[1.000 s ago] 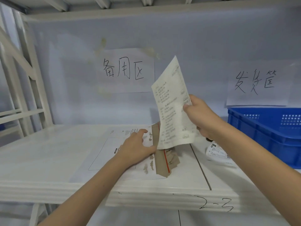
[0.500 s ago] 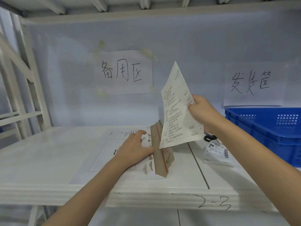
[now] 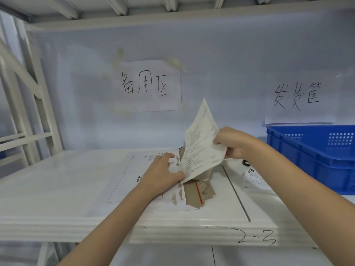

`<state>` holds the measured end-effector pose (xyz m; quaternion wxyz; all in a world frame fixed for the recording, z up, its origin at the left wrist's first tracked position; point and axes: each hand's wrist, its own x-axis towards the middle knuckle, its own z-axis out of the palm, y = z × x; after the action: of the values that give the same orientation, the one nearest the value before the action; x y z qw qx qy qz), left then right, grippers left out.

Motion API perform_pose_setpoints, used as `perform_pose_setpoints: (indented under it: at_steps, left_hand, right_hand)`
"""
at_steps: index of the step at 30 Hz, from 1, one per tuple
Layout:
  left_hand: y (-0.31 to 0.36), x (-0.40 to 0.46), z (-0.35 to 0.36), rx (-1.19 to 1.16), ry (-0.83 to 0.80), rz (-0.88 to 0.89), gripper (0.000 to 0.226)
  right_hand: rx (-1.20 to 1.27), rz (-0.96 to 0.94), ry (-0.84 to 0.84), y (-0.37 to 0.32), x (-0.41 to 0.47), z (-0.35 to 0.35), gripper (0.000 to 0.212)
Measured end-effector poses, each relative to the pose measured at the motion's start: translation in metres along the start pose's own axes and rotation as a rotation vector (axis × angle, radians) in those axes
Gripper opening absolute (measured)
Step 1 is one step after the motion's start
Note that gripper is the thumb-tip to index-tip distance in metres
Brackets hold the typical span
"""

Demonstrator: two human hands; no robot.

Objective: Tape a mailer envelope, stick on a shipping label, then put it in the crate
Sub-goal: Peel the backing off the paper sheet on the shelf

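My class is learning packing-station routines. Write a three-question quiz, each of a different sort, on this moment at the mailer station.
1. True or false: the blue crate stands left of the mailer envelope.
2. Which hand grips the printed sheet? A) left hand B) right hand C) neither
3. Fill in: the envelope's brown flap carries a ___ strip.

Key
1. False; it stands to the right.
2. B; the right hand pinches its edge, while the left hand rests on the envelope.
3. Red.
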<state>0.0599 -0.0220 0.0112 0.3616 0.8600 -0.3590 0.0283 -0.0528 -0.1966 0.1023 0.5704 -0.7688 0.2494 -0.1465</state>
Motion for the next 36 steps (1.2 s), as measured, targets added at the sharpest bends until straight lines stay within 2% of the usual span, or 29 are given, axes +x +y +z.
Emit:
perform_pose_setpoints:
  at_steps: [5,11,13,15,17,21,26,29,33,36]
  left_hand:
    - [-0.002,0.001,0.002,-0.018,0.010,0.005,0.063]
    - [-0.004,0.003,0.002,-0.027,0.010,0.015,0.062]
    - [-0.004,0.003,0.002,-0.024,0.010,0.008,0.062]
    - [-0.004,0.003,0.002,-0.021,0.012,0.012,0.063]
    - [-0.004,0.003,0.001,-0.020,0.010,0.017,0.062]
    - [-0.005,0.003,0.002,-0.028,0.004,0.011,0.071]
    - [-0.006,0.007,0.006,-0.004,-0.059,0.042,0.063]
    - [-0.004,0.007,0.010,0.151,-0.125,0.064,0.039]
    - [-0.003,0.006,0.009,0.141,-0.139,0.051,0.013]
    - [0.000,0.004,0.008,0.152,-0.169,0.050,0.019]
  right_hand:
    - [0.288,0.107,0.020,0.018,0.000,-0.027,0.032]
    - [0.777,0.033,0.097,0.021,0.004,-0.024,0.030]
    - [0.829,0.023,0.099,0.021,0.004,-0.015,0.030]
    - [0.694,0.023,0.072,0.024,0.002,-0.006,0.032]
    - [0.448,-0.008,0.064,0.026,-0.001,-0.001,0.035]
    - [0.135,-0.140,0.237,0.022,-0.002,-0.015,0.040]
    - [-0.023,-0.158,0.164,0.017,-0.002,-0.026,0.035]
    - [-0.059,-0.190,0.145,0.014,-0.002,-0.023,0.035]
    - [-0.054,-0.163,0.119,0.015,-0.002,-0.022,0.037]
    - [0.009,-0.140,0.109,0.016,-0.002,-0.025,0.037]
